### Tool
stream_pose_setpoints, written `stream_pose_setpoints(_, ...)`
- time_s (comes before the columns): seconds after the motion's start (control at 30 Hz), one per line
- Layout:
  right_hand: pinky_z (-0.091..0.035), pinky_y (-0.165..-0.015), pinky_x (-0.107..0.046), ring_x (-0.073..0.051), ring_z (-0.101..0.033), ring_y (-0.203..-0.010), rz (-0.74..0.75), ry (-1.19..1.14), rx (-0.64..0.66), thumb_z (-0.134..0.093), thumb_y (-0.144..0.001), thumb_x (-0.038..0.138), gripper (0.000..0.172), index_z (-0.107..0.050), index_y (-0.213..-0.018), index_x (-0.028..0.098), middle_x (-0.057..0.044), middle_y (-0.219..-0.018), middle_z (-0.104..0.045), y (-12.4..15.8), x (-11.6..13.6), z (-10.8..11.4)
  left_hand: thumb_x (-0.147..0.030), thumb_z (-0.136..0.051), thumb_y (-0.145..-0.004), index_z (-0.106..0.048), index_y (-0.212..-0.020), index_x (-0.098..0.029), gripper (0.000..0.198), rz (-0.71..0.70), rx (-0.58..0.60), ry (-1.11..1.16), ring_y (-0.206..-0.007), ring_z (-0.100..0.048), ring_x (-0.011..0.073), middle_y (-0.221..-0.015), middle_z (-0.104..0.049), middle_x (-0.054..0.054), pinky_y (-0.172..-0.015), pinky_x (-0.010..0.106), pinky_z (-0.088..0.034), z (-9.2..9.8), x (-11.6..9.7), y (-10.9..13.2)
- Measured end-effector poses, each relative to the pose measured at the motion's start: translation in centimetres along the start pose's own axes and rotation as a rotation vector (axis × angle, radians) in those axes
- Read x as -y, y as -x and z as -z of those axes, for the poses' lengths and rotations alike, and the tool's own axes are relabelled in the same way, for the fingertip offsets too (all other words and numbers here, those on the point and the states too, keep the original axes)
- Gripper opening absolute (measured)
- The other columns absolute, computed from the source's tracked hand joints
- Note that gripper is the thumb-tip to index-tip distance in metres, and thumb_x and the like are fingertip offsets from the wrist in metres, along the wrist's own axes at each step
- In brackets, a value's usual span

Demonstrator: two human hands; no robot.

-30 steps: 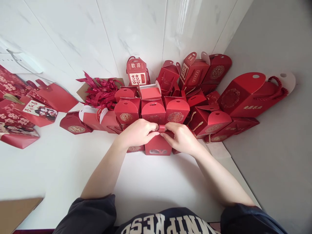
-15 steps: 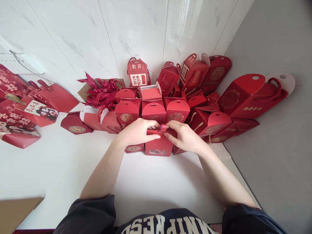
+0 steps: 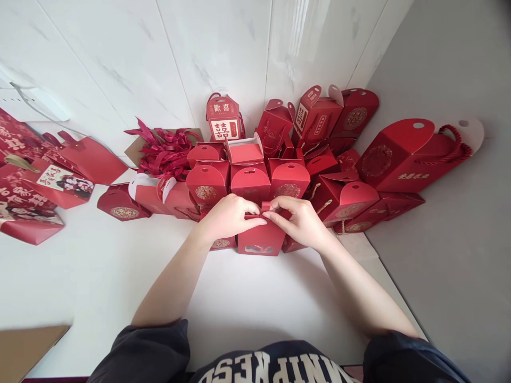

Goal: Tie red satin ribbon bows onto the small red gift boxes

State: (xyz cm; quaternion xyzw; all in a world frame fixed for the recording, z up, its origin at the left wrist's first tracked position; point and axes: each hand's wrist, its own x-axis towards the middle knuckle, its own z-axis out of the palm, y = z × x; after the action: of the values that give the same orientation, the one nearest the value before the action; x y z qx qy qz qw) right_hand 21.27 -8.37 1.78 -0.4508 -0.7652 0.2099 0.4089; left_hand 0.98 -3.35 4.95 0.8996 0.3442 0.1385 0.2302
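- Windowed red box [image 3: 260, 243] stood on the table [image 3: 255, 303], between and just beneath the left hand [image 3: 233, 215] and right hand [image 3: 300, 219].
- Right thumb and fingertips pinched a red ribbon loop [image 3: 265, 206] at the box's top; left thumb and fingers lay at its top edge, though I couldn't tell whether they gripped it.
- Just beyond the hands, round-flapped red boxes [image 3: 250, 178] crowded together.
- Farther off, leftward of the left hand, lay heaped ribbons [image 3: 167, 154].
- Farthest, a white-labelled box [image 3: 224, 114] stood near the wall [image 3: 223, 42].
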Motion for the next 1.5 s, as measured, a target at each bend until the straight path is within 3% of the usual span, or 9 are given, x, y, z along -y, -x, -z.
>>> stream_pose_setpoints(0.23, -0.043, -0.063, -0.023, -0.013, -0.056, -0.068, -0.003, -0.006, 0.018, -0.059, -0.092, 0.027, 0.013, -0.058, -0.081, 0.019, 0.000, -0.078, -0.063, 0.0, -0.1, -0.2, -0.033, -0.060, -0.088, -0.076, -0.078, -0.019, 0.023, -0.043, 0.011, -0.011, -0.067, -0.063, 0.0153, -0.077, -0.075, 0.002, -0.064, 0.024, -0.043, 0.1, 0.2, 0.0)
stream_pose_setpoints(0.4, -0.046, -0.065, -0.024, -0.015, -0.062, -0.074, -0.047, -0.009, 0.017, -0.057, -0.093, 0.029, 0.012, -0.062, -0.088, 0.020, -0.002, -0.086, -0.069, 0.1, 0.1, -0.2, -0.036, -0.057, -0.090, -0.072, -0.071, -0.017, 0.030, -0.019, 0.063, -0.021, -0.060, -0.057, 0.0125, -0.068, -0.070, 0.001, -0.057, 0.023, -0.039, 0.4, 0.3, 0.1)
stream_pose_setpoints(0.6, -0.048, -0.076, -0.026, -0.016, -0.065, -0.082, -0.045, -0.020, 0.075, -0.058, -0.093, 0.027, 0.010, -0.066, -0.093, 0.021, -0.002, -0.093, -0.072, 0.1, 0.5, 0.9, -0.028, -0.061, -0.087, -0.074, -0.092, -0.022, 0.015, 0.025, -0.049, 0.029, -0.083, -0.070, 0.0170, -0.094, -0.077, -0.001, -0.074, 0.024, -0.048, 1.5, -0.6, 1.2)
stream_pose_setpoints(0.8, -0.048, -0.073, -0.028, -0.017, -0.065, -0.081, -0.036, 0.010, 0.081, -0.059, -0.091, 0.024, 0.011, -0.069, -0.090, 0.021, -0.002, -0.090, -0.071, 0.3, 0.5, 0.9, -0.027, -0.057, -0.090, -0.079, -0.086, -0.025, 0.022, 0.018, -0.083, -0.180, -0.077, -0.070, 0.0184, -0.089, -0.078, -0.003, -0.071, 0.029, -0.046, 1.4, -1.1, 1.4)
stream_pose_setpoints(1.17, -0.042, -0.063, -0.023, -0.012, -0.056, -0.066, -0.056, -0.023, 0.130, -0.056, -0.090, 0.021, 0.008, -0.060, -0.083, 0.020, 0.002, -0.077, -0.065, 0.2, 0.9, 0.7, -0.028, -0.062, -0.084, -0.069, -0.083, -0.020, 0.011, 0.038, -0.004, 0.095, -0.073, -0.068, 0.0161, -0.082, -0.075, -0.001, -0.066, 0.024, -0.048, 1.0, -0.8, 1.0)
stream_pose_setpoints(1.5, -0.041, -0.066, -0.025, -0.014, -0.056, -0.069, -0.016, 0.041, 0.148, -0.052, -0.094, 0.023, 0.010, -0.058, -0.085, 0.021, 0.000, -0.079, -0.065, 0.2, 0.4, 0.7, -0.026, -0.059, -0.087, -0.071, -0.080, -0.019, 0.015, -0.031, 0.010, -0.041, -0.064, -0.064, 0.0164, -0.071, -0.071, 0.002, -0.062, 0.025, -0.043, 0.3, -0.6, 0.4)
